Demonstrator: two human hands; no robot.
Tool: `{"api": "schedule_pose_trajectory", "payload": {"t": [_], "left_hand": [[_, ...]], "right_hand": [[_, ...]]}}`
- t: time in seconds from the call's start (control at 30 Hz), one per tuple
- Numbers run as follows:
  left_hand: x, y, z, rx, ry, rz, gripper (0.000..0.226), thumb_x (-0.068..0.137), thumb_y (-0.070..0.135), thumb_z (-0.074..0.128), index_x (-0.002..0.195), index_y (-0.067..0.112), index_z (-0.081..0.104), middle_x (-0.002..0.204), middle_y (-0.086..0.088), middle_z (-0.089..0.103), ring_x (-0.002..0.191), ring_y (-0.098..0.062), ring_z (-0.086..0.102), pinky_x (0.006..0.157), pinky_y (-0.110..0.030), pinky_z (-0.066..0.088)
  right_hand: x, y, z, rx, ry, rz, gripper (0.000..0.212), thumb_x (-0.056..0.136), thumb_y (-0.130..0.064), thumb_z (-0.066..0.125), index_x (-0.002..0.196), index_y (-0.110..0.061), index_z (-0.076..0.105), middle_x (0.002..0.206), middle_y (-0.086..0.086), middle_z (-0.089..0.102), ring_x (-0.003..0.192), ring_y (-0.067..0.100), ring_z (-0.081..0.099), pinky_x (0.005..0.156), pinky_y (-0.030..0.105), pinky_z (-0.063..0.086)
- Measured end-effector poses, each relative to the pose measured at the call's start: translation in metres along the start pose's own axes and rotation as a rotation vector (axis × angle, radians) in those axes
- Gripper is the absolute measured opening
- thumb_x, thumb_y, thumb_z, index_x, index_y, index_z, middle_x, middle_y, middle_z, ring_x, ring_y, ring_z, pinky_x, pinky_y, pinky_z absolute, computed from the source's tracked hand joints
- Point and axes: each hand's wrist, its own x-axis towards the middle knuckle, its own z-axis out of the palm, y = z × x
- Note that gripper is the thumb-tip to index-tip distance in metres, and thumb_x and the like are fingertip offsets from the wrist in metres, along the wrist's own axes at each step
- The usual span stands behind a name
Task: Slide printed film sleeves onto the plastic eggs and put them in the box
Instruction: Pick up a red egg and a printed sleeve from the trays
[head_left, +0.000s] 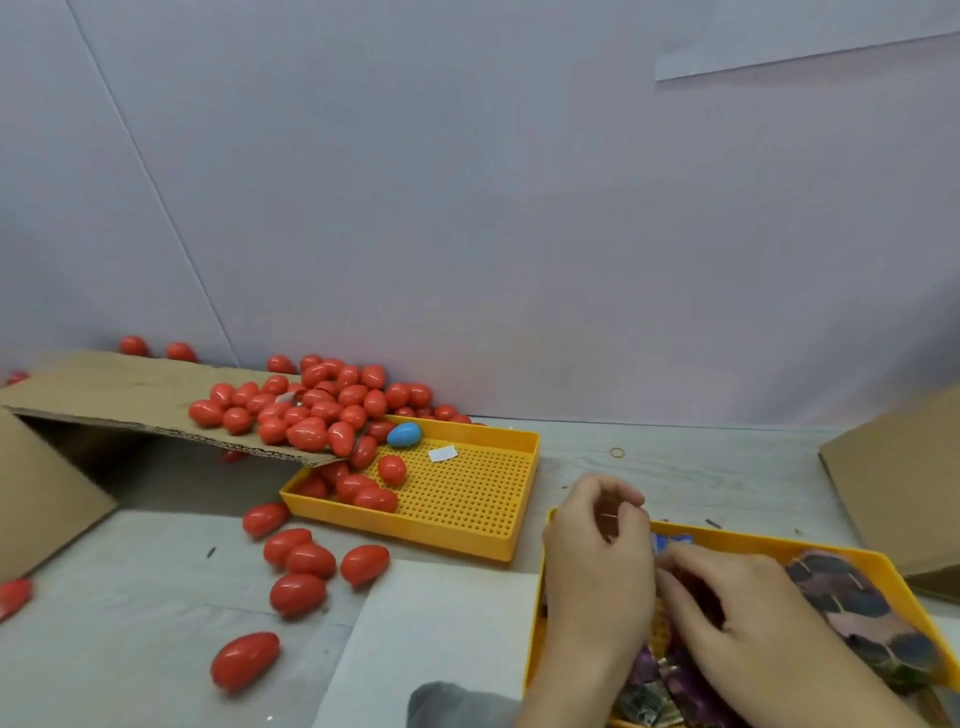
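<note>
A heap of red plastic eggs (322, 410) lies on a cardboard flap (104, 395) and spills into a perforated yellow tray (467, 519), where one blue egg (404, 434) also lies. More red eggs (306, 561) are loose on the table. A second yellow tray (779, 545) at the lower right holds dark printed film sleeves (857, 608). My left hand (597, 551) is over this tray's left end, fingers curled, pinching a small blue-printed sleeve (670, 543). My right hand (737, 603) reaches into the tray, its fingertips at that sleeve; its grip is hidden.
A cardboard box (904, 483) stands at the right edge and another cardboard panel (41, 499) leans at the left. A white sheet (441, 623) lies in front of me. A rubber band (617, 452) sits behind the trays. A grey wall closes off the back.
</note>
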Motion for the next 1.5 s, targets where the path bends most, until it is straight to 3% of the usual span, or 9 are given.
{"api": "schedule_pose_trajectory", "payload": {"t": [0.23, 0.47, 0.6, 0.87, 1.0, 1.1, 1.17, 1.27, 1.5], "left_hand": [[0.020, 0.013, -0.030, 0.209, 0.154, 0.111, 0.018, 0.091, 0.012, 0.056, 0.081, 0.025, 0.062, 0.076, 0.010, 0.062, 0.077, 0.000, 0.059, 0.058, -0.011, 0.044], [0.087, 0.009, -0.111, 1.178, 0.366, -0.008, 0.017, 0.093, 0.019, 0.052, 0.107, 0.011, 0.057, 0.107, -0.009, 0.063, 0.101, -0.030, 0.060, 0.082, -0.040, 0.050], [0.120, -0.001, -0.137, 1.364, 0.236, -0.131, 0.029, 0.097, 0.034, 0.055, 0.116, 0.011, 0.057, 0.114, -0.007, 0.064, 0.104, -0.028, 0.063, 0.074, -0.035, 0.047], [0.125, -0.030, -0.140, 1.614, 0.131, -0.084, 0.027, 0.098, 0.014, 0.044, 0.120, 0.018, 0.057, 0.120, -0.004, 0.063, 0.113, -0.026, 0.057, 0.087, -0.035, 0.042], [0.111, -0.010, -0.122, 1.377, 0.202, 0.101, 0.015, 0.095, 0.012, 0.052, 0.109, 0.014, 0.056, 0.113, -0.008, 0.060, 0.104, -0.031, 0.058, 0.071, -0.037, 0.042], [0.092, 0.010, -0.093, 0.951, 0.193, 0.129, 0.017, 0.094, 0.011, 0.055, 0.111, 0.011, 0.059, 0.113, -0.007, 0.059, 0.104, -0.029, 0.058, 0.083, -0.039, 0.048], [0.076, 0.023, -0.068, 0.561, 0.179, 0.065, 0.020, 0.099, 0.011, 0.050, 0.115, 0.013, 0.061, 0.108, -0.005, 0.064, 0.100, -0.021, 0.062, 0.085, -0.034, 0.053], [0.047, 0.033, -0.030, -0.033, 0.162, -0.095, 0.026, 0.106, 0.014, 0.037, 0.107, 0.019, 0.062, 0.088, 0.000, 0.062, 0.069, -0.008, 0.062, 0.059, -0.023, 0.055], [0.009, 0.015, -0.004, -0.645, 0.149, -0.315, 0.027, 0.100, 0.007, 0.041, 0.091, 0.005, 0.066, 0.064, -0.003, 0.052, 0.048, -0.013, 0.043, 0.047, -0.028, 0.038]], "right_hand": [[0.000, -0.004, 0.000, 0.032, -0.085, 0.030, 0.024, 0.094, -0.031, 0.058, 0.071, -0.033, 0.065, 0.076, -0.025, 0.065, 0.076, 0.001, 0.059, 0.063, 0.020, 0.043], [0.002, -0.012, -0.006, 0.077, -0.186, 0.055, 0.019, 0.098, -0.031, 0.055, 0.081, -0.034, 0.062, 0.074, -0.028, 0.065, 0.080, -0.021, 0.052, 0.065, 0.008, 0.042], [0.004, -0.012, -0.006, 0.072, -0.203, 0.078, 0.018, 0.098, -0.031, 0.055, 0.081, -0.032, 0.063, 0.070, -0.003, 0.064, 0.080, -0.022, 0.052, 0.066, 0.007, 0.042], [0.007, -0.007, -0.001, 0.041, -0.183, 0.061, 0.020, 0.095, -0.028, 0.060, 0.076, -0.033, 0.065, 0.072, -0.020, 0.067, 0.074, -0.010, 0.058, 0.061, 0.010, 0.043], [0.006, -0.002, 0.002, 0.022, -0.152, 0.036, 0.022, 0.096, -0.030, 0.058, 0.075, -0.035, 0.064, 0.071, -0.018, 0.066, 0.077, -0.010, 0.057, 0.063, 0.012, 0.043], [0.004, -0.002, 0.002, 0.031, -0.120, 0.017, 0.022, 0.095, -0.030, 0.060, 0.074, -0.036, 0.064, 0.080, -0.032, 0.062, 0.081, -0.008, 0.057, 0.064, 0.012, 0.043], [0.002, -0.003, 0.002, 0.019, -0.114, 0.002, 0.023, 0.094, -0.028, 0.062, 0.073, -0.038, 0.065, 0.081, -0.042, 0.058, 0.082, -0.010, 0.057, 0.064, 0.011, 0.043], [0.000, -0.004, 0.000, 0.008, -0.103, -0.005, 0.020, 0.090, -0.030, 0.066, 0.072, -0.040, 0.066, 0.079, -0.033, 0.063, 0.079, -0.004, 0.060, 0.061, 0.014, 0.046], [-0.002, -0.009, -0.004, 0.006, -0.139, -0.034, 0.020, 0.080, -0.034, 0.074, 0.067, -0.043, 0.064, 0.083, -0.029, 0.063, 0.077, -0.001, 0.061, 0.062, 0.012, 0.044]]}}
